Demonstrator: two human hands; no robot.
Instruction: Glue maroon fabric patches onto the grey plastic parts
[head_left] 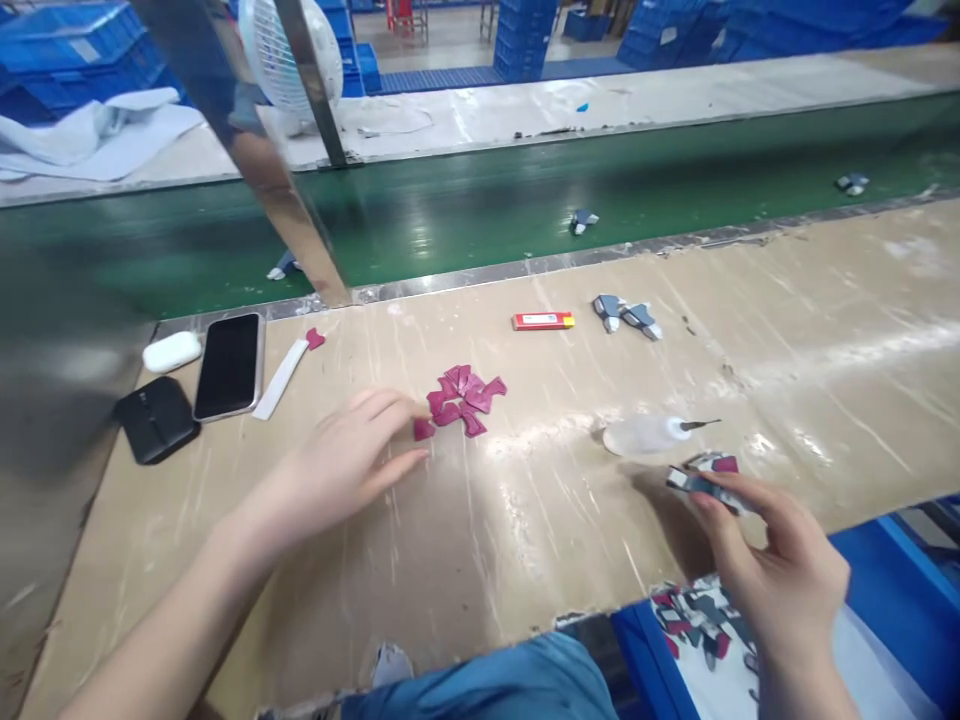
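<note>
The right hand (780, 560) pinches a grey-and-maroon part (703, 483) at its fingertips, toward ten o'clock, while the left hand (360, 450) has thumb and forefinger parted beside maroon pieces (474, 396) at its two o'clock, contact unclear. At the view's five o'clock, a blue bin (646, 655) holds jumbled grey and maroon parts (709, 622), cut off below and partly hidden by the right hand; beyond the pinched part, toward eleven o'clock, a squeeze bottle's (641, 436) contents are hard to make out.
</note>
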